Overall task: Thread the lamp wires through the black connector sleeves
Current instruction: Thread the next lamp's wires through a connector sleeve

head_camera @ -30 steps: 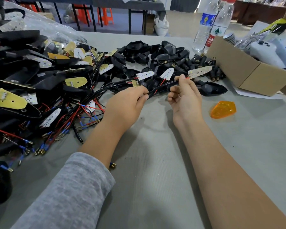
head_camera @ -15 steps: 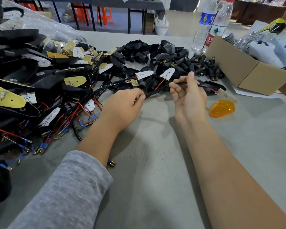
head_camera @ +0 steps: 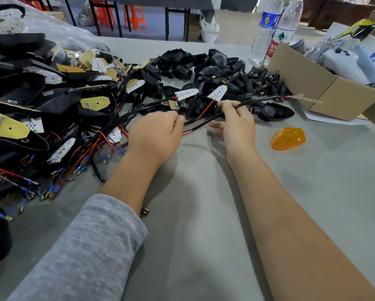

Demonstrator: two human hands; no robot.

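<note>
My right hand [head_camera: 236,120] pinches a black-sheathed lamp wire [head_camera: 260,99] that runs up and right from it. The wire's far end, with a blurred LED board [head_camera: 308,98], hovers before the cardboard box. My left hand [head_camera: 158,133] grips the wire's near end, where red strands [head_camera: 187,132] show; a small black part sits at its fingertips, mostly hidden. Loose black connector sleeves [head_camera: 253,81] with brass inserts lie heaped behind the hands.
A big pile of black lamp housings, LED boards and red and black wires [head_camera: 52,118] fills the left. An orange lens [head_camera: 288,139] lies at right beside a black housing [head_camera: 273,110]. A cardboard box [head_camera: 325,92] and two water bottles [head_camera: 275,31] stand at back right.
My right hand has drawn the wire out to the right, so the LED board moved from beside my fingers to near the box. My left hand stayed about where it was.
</note>
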